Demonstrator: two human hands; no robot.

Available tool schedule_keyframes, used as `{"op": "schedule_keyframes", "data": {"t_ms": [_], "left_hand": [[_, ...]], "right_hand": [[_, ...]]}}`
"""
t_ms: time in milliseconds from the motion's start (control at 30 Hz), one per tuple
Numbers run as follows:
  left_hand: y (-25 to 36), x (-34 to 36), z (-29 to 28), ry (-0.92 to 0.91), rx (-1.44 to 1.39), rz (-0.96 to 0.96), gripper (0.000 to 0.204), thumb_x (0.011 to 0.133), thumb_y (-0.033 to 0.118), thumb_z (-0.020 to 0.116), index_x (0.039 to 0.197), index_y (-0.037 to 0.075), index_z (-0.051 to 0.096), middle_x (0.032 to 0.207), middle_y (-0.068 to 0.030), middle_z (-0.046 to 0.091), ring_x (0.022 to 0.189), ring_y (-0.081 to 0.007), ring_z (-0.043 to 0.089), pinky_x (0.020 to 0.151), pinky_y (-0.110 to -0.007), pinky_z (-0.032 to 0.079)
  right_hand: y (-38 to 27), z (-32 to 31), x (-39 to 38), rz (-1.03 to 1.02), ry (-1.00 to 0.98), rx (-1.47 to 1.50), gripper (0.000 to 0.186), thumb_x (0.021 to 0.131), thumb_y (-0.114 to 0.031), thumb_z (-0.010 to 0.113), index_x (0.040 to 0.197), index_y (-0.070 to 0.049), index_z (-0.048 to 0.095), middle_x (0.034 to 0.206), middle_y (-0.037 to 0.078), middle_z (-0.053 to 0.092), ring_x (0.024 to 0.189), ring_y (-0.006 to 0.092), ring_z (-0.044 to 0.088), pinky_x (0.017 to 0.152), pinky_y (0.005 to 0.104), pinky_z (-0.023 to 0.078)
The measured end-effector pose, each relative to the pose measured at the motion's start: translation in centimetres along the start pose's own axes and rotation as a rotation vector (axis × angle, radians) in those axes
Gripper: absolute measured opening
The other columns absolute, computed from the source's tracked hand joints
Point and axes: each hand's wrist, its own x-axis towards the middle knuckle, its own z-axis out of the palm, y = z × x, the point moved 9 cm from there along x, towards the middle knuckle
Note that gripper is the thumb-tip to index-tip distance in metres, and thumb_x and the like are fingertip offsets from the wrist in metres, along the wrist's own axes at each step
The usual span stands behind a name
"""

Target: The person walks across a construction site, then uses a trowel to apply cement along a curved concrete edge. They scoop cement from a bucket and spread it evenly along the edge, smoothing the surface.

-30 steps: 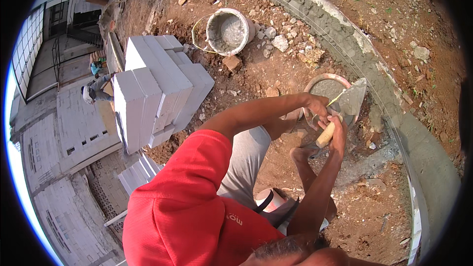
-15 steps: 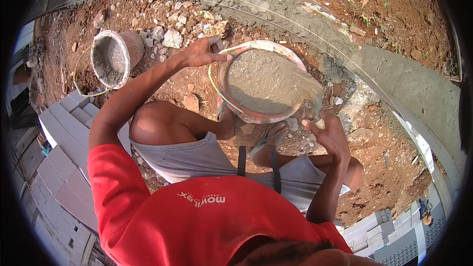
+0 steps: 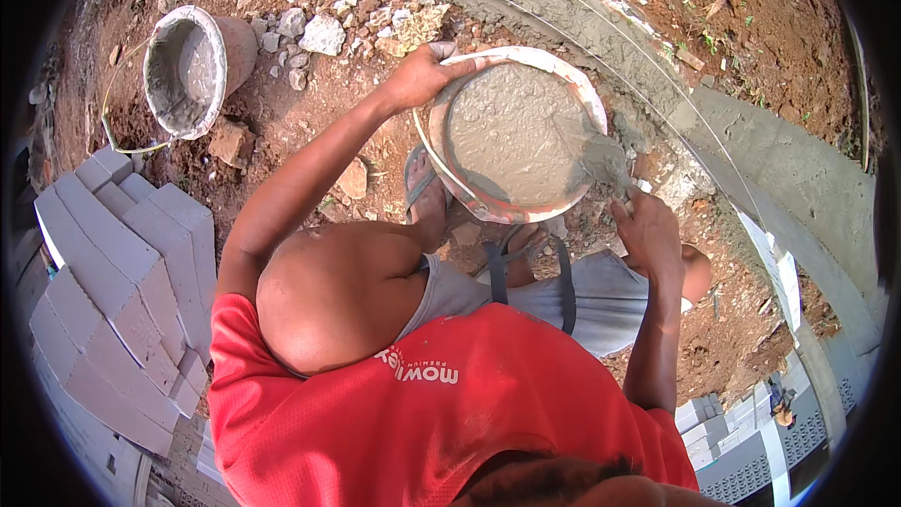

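A round bucket (image 3: 601,111) with a pale, mortar-smeared rim stands in front of my feet, filled near the brim with wet grey mortar (image 3: 511,136). My left hand (image 3: 422,77) grips its far left rim, thumb laid over the edge. In my right hand (image 3: 651,233) is the handle of a trowel (image 3: 606,161). Its mortar-coated blade rests over the bucket's right rim, the tip reaching into the mortar. The fingers of my right hand are wrapped round the handle, which they mostly hide.
Left of me a second bucket (image 3: 221,56) lies tipped, mortar coating its inside. Grey blocks (image 3: 122,235) are stacked at the lower left. Stones (image 3: 324,35) lie beyond the buckets. A strip of wet mortar (image 3: 572,28) with taut strings runs across the far side, meeting a smooth grey slab (image 3: 788,150).
The trowel has come out of the mortar's right edge into clearer sight, blade on the rim. My left hand has slid further along the rim, away from me. The view has shifted.
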Motion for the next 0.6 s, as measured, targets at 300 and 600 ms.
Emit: {"op": "schedule_keyframes", "data": {"t_ms": [300,600], "left_hand": [[0.1,-0.1,0.6,0.057,-0.165,0.030,0.051,0.092,0.050,0.073,0.113,0.003,0.074,0.086,-0.0082,0.073,0.073,-0.0145,0.067,0.065,-0.032,0.051],[0.4,-0.8,0.3,0.120,-0.115,-0.005,0.046,0.092,0.045,0.074,0.107,0.002,0.075,0.072,-0.0037,0.069,0.058,-0.0108,0.059,0.053,-0.029,0.044]], "right_hand": [[-5.6,10.3,4.4,-0.071,-0.199,0.322,0.054,0.098,-0.041,0.057,0.100,0.012,0.066,0.088,0.036,0.066,0.091,0.0518,0.065,0.084,0.0548,0.049],[-7.4,14.7,1.4,0.105,-0.406,0.788,0.045,0.100,-0.042,0.060,0.092,0.002,0.063,0.063,0.003,0.055,0.049,0.0125,0.053,0.045,0.0298,0.041]]}}
